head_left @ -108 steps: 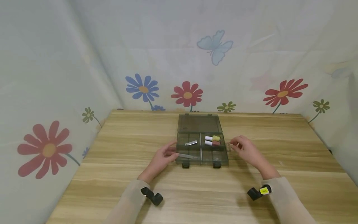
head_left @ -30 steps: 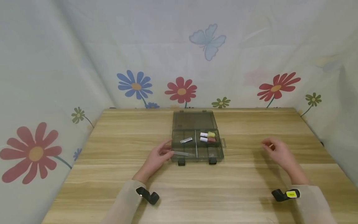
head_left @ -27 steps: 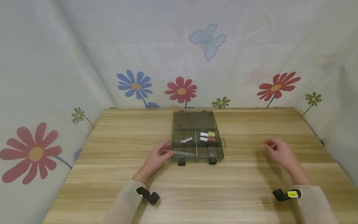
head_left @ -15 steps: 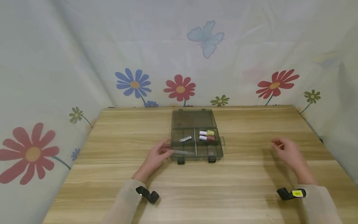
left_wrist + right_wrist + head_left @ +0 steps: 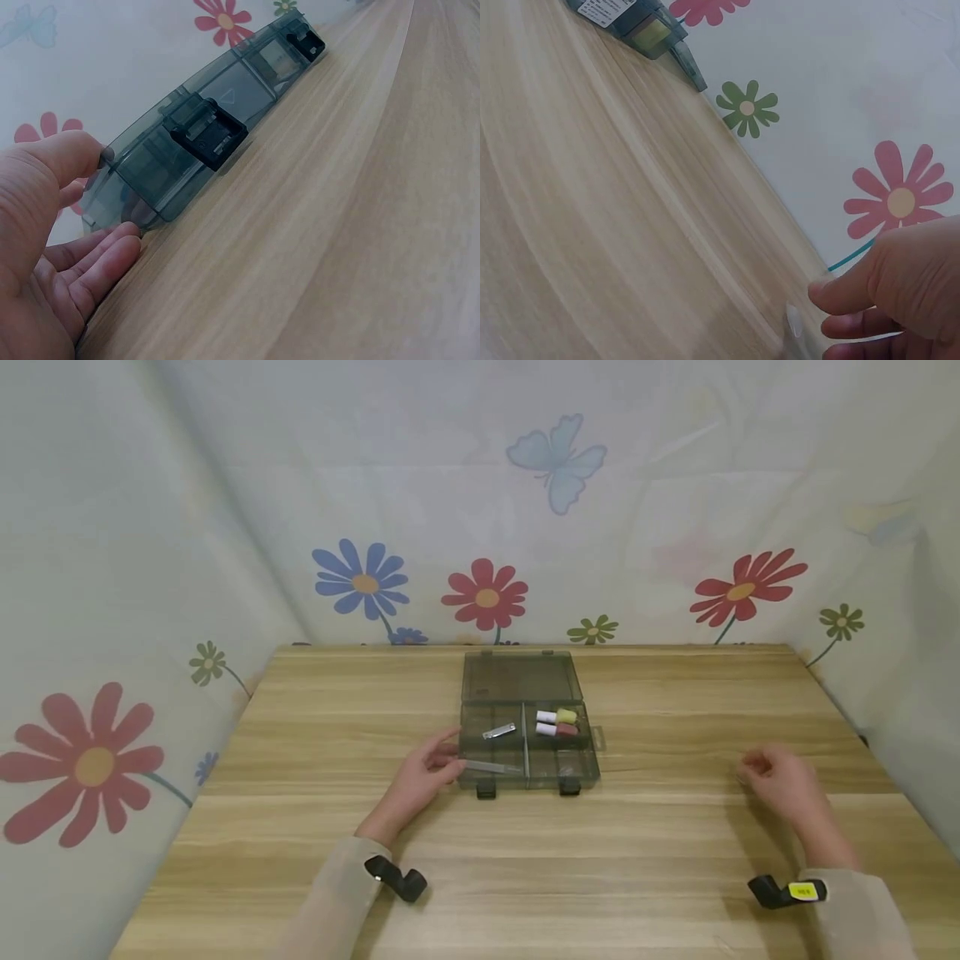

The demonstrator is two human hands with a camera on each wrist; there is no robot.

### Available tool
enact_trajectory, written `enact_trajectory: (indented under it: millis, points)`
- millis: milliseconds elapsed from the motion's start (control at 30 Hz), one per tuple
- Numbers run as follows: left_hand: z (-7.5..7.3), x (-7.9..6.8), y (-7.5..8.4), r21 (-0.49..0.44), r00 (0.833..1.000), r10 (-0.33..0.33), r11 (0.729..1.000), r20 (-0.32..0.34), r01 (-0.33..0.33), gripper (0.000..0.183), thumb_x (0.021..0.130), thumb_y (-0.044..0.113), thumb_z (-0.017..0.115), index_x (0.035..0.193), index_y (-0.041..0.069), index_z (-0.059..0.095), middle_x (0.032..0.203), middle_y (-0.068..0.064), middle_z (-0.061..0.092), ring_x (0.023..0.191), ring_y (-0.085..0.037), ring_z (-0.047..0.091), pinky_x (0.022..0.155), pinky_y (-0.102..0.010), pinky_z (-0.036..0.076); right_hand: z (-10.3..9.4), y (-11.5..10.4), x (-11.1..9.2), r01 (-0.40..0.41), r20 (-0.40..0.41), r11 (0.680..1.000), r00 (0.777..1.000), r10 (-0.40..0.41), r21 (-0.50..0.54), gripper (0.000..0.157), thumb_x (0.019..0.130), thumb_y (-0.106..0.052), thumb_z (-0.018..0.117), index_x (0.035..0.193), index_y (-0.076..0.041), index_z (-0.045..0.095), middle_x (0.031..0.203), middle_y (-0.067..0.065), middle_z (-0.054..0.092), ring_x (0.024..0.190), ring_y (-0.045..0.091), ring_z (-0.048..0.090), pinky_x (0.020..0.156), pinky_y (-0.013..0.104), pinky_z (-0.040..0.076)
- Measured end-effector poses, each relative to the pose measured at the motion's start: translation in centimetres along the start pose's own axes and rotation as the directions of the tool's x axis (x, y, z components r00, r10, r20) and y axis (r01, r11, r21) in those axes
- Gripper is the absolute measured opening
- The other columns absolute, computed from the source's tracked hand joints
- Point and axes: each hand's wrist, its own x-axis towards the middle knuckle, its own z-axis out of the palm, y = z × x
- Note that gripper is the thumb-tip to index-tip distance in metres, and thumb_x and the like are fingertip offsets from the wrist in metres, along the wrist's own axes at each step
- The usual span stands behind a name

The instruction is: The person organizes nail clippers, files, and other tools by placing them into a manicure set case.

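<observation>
A dark translucent storage box lies open on the table, its lid laid back. My left hand grips the box's near left corner, thumb at the top edge, fingers low against the side. Inside the box are a nail clipper, a pale flat strip, and two small white-capped bottles, one yellow, one dark red. Well right of the box, my right hand hovers low with fingers loosely bent. Close to its thumb is a small clear piece; contact cannot be told.
A clear handle sticks out from the box's right side. Two black latches hang at its front. The wooden table meets a flowered cloth wall at the back. Something faint and clear lies near the front edge.
My right hand has left the box's right side, moved right across the table, and dropped lower. My left hand stays at the corner. The box's contents look the same.
</observation>
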Motion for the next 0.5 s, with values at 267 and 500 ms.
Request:
enact_trajectory:
  millis: [267, 500]
  points:
    - [0.3, 0.4, -1.6, 0.008, 0.999, 0.017, 1.000, -0.038, -0.016, 0.055, 0.087, 0.014, 0.066, 0.137, 0.006, 0.044, 0.120, -0.023, 0.056, 0.102, -0.030, 0.058, 0.077, -0.034, 0.051, 0.5, 0.3, -0.5, -0.045, 0.059, 0.999, 0.997, 0.047, -0.022, 0.026, 0.086, -0.014, 0.065, 0.093, 0.011, 0.060, 0.081, 0.019, 0.062, 0.076, 0.036, 0.058, 0.065, 0.048, 0.044]
    - [0.3, 0.1, -0.6, 0.013, 0.999, 0.022, 1.000, -0.034, -0.021, 0.055, 0.088, 0.012, 0.065, 0.138, 0.003, 0.043, 0.121, -0.027, 0.054, 0.104, -0.035, 0.056, 0.080, -0.039, 0.050, 0.6, 0.3, -0.3, -0.090, 0.061, 0.996, 0.994, 0.091, -0.026, 0.028, 0.087, -0.015, 0.062, 0.094, 0.012, 0.059, 0.082, 0.021, 0.062, 0.078, 0.038, 0.057, 0.066, 0.050, 0.044]
